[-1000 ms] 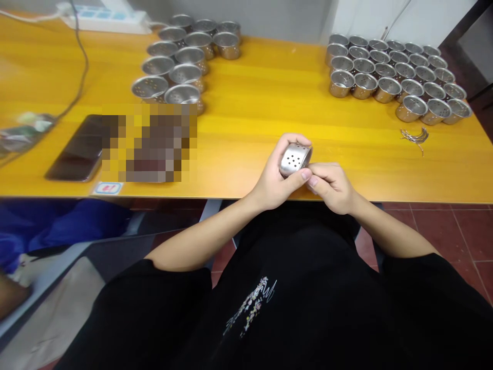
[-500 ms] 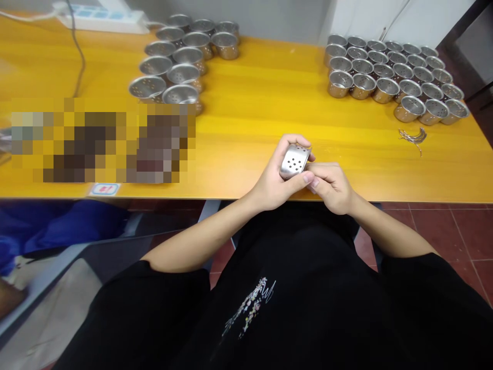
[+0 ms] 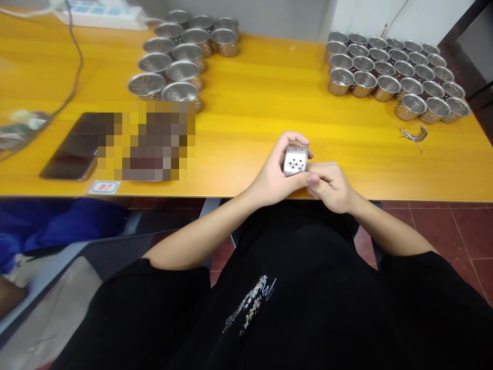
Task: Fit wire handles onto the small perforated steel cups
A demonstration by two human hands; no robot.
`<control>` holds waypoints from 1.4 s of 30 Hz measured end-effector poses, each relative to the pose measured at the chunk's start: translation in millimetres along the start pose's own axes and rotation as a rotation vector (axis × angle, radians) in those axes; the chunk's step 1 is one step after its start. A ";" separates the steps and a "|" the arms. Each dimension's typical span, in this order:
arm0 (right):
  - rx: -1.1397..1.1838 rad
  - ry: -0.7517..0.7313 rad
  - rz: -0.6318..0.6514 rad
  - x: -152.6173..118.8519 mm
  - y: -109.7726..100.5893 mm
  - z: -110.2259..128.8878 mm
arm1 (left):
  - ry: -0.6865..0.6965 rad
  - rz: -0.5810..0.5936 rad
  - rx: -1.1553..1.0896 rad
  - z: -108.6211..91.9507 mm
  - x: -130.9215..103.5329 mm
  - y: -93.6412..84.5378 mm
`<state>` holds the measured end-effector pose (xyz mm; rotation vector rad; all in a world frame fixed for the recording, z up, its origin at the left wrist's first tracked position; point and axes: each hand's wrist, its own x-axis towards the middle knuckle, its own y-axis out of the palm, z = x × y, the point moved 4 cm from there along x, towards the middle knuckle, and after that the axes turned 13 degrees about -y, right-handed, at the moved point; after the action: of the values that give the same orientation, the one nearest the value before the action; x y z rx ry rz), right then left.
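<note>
A small perforated metal cup [image 3: 296,161] is tilted on its side in my left hand [image 3: 271,174], whose fingers and thumb wrap round it. Its dark holes face me, and its mouth points right. At the cup's right edge my right hand [image 3: 332,187] is closed, thumb and fingers pinched together and touching the left thumb. Whatever the right fingers hold is hidden. Both hands are over the table's front edge. To their right lies a small bundle of bent metal wires [image 3: 415,134].
Rows of perforated cups [image 3: 364,83] stand at the back right of the yellow table [image 3: 265,105]. Another group of cups [image 3: 181,72] stands at the back left. A dark phone [image 3: 73,146], a blurred-out item, a cable [image 3: 79,61] and a power strip [image 3: 103,15] are on the left.
The cup has turned slightly in my left hand, so its holed side faces me more squarely. My right hand keeps its pinch almost in the same place.
</note>
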<state>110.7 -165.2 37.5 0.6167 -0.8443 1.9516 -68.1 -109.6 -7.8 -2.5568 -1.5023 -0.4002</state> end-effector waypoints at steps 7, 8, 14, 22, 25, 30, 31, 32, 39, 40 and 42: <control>0.045 -0.042 -0.025 3.0 -5.3 4.2 | -0.060 0.107 -0.102 -4.9 -4.2 0.0; 0.047 -0.046 -0.025 3.3 -5.5 4.2 | -0.049 0.114 -0.100 -5.7 -4.5 0.1; 0.015 -0.094 -0.021 4.7 -4.6 4.5 | -0.008 0.045 -0.021 -7.8 -1.4 -4.8; -0.027 -0.092 0.005 3.2 -2.8 2.5 | -0.011 0.102 -0.101 -5.3 -2.4 -3.0; 0.004 -0.105 -0.007 4.0 -2.5 4.4 | -0.043 0.116 -0.130 -5.3 -5.6 -1.3; -0.034 -0.128 -0.080 7.4 -6.7 6.8 | -0.084 0.064 -0.173 -3.5 -9.6 1.9; -0.044 -0.144 -0.090 8.3 -7.4 7.6 | -0.074 0.035 -0.173 -2.8 -9.5 2.0; -0.048 -0.160 -0.095 9.1 -7.6 8.3 | -0.062 0.010 -0.177 -1.8 -9.2 2.1; -0.049 -0.149 -0.084 10.2 -4.8 10.2 | -0.154 -0.001 -0.312 4.4 -8.1 4.6; -0.047 -0.141 -0.079 9.8 -4.5 9.8 | -0.159 0.003 -0.317 3.0 -8.8 5.2; -0.046 -0.129 -0.064 9.0 -4.0 8.8 | -0.159 0.009 -0.324 -0.3 -10.2 6.6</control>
<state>110.7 -165.6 50.6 0.7402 -0.9352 1.8445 -67.0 -121.4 -10.5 -2.9050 -1.5919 -0.4857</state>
